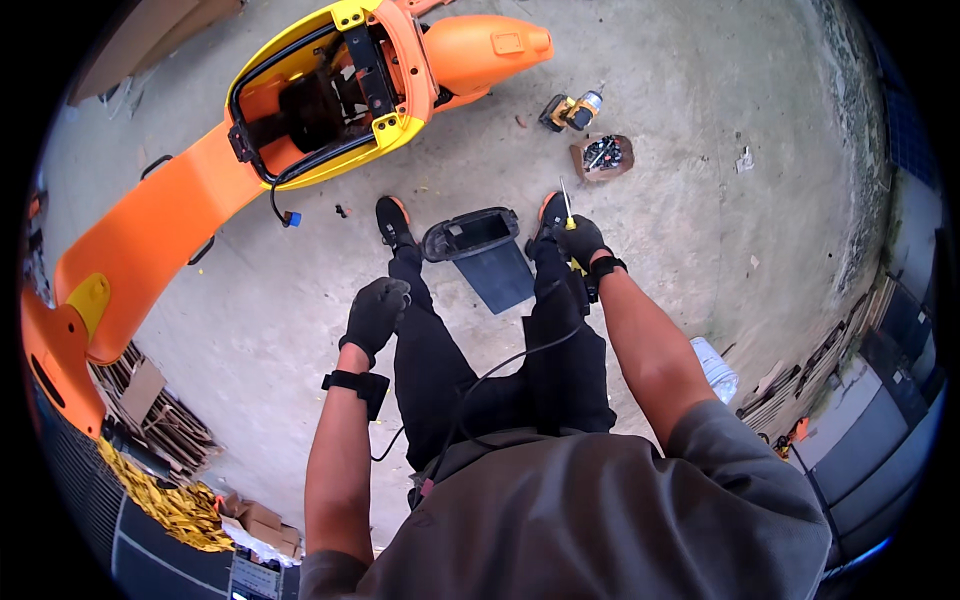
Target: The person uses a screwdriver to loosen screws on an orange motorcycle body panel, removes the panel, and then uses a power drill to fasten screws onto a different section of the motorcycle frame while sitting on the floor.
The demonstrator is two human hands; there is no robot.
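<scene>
My right hand point(580, 243), in a dark glove, is wrapped round the yellow handle of a screwdriver point(570, 208); its thin shaft points up and away from me. My left hand point(376, 312), also gloved, is held above my left thigh with its fingers curled in. Whether something small is in them I cannot make out. Between my shoes on the floor lies a black plastic bin point(495, 275) with a wide rim, tilted toward me and apart from both hands.
An orange and yellow scooter body point(160, 215) lies at the left, a cable with a blue connector point(291, 218) hanging from it. Ahead are a cordless drill point(573, 110) and a small cardboard box point(617, 172) of screws. A thin cable point(497, 370) crosses my lap.
</scene>
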